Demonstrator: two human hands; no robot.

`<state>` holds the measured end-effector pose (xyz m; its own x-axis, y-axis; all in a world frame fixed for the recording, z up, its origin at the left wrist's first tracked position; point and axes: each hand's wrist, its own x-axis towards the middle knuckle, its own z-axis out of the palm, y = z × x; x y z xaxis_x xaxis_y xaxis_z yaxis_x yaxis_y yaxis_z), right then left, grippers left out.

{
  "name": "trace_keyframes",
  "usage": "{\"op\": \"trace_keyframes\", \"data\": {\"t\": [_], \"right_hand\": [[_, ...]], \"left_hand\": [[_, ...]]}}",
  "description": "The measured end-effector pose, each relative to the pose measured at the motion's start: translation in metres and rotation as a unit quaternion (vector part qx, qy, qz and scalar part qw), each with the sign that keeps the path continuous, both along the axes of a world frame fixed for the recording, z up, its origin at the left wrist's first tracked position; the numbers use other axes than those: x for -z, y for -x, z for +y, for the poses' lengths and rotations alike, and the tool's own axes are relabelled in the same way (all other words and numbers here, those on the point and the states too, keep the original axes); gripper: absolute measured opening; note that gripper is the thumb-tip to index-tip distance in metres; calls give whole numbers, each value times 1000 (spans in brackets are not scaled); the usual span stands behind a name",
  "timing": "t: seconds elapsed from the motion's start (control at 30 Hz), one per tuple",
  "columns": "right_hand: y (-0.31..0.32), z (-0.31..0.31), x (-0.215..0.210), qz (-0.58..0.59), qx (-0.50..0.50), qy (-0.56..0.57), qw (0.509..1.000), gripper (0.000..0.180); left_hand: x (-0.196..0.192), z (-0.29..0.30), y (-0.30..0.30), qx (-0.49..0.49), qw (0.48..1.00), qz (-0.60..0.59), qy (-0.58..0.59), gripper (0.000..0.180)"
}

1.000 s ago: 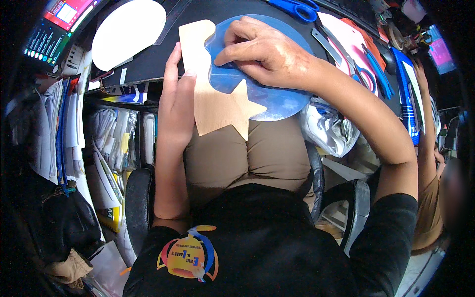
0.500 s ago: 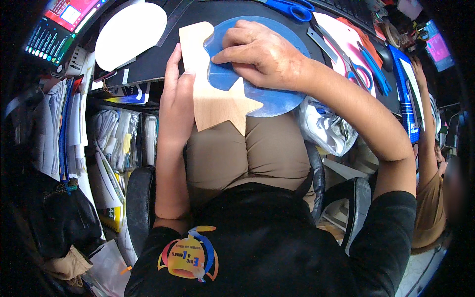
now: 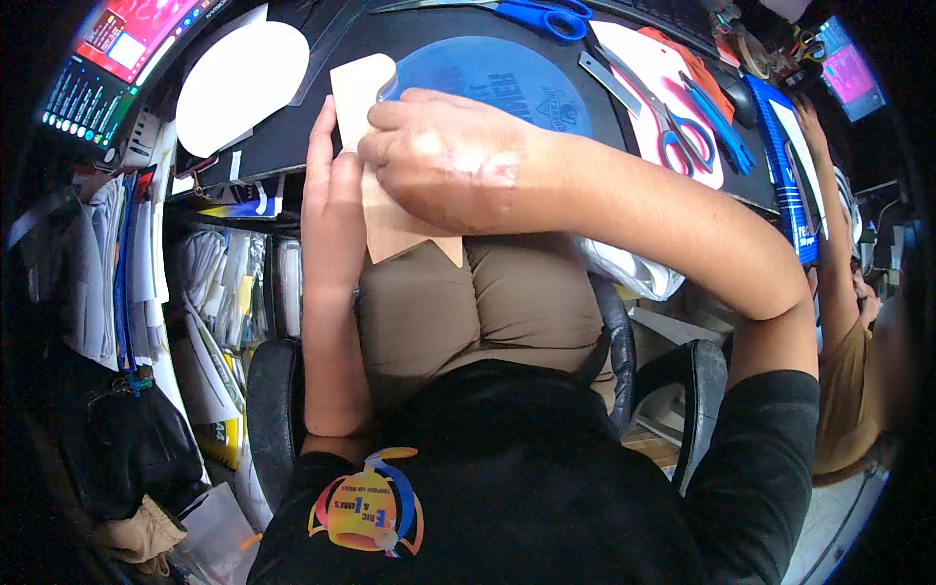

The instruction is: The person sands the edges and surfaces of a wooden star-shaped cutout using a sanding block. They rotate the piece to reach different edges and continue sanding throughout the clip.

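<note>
A pale wooden cutout (image 3: 355, 93) with a wavy side and a pointed, star-like lower end leans over the desk's near edge, above my lap. My left hand (image 3: 333, 200) grips its left edge, thumb on the face and fingers along the side. Across the middle of the cutout lies my right hand (image 3: 444, 161), its fingers curled in and their tips near my left thumb. Whatever those fingers hold, if anything, is hidden beneath the hand. Behind the cutout a round disc with blue printing (image 3: 487, 73) rests on the desk, partly covered by my right hand and forearm.
Blue-handled scissors (image 3: 546, 18) lie at the back. At right are another pair of scissors (image 3: 673, 127), a metal ruler (image 3: 609, 83) and a blue tool (image 3: 721, 127). White rounded sheets (image 3: 242, 88) lie left. A co-worker's arm (image 3: 837, 234) reaches in at far right.
My right hand has moved left and toward me, from over the disc to across the cutout, hiding most of its star end. My left hand keeps its hold.
</note>
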<state>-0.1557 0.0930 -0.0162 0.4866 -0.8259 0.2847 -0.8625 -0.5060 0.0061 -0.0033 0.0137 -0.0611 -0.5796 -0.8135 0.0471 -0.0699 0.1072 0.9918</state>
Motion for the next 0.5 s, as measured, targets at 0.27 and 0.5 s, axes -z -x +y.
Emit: {"op": "trace_keyframes", "data": {"t": [0.27, 0.5], "right_hand": [[82, 46, -16, -21, 416, 25, 909, 17], [130, 63, 2, 6, 530, -117, 840, 29]], "left_hand": [[3, -1, -3, 20, 999, 18, 20, 58], [2, 0, -1, 3, 998, -3, 66, 58]]}}
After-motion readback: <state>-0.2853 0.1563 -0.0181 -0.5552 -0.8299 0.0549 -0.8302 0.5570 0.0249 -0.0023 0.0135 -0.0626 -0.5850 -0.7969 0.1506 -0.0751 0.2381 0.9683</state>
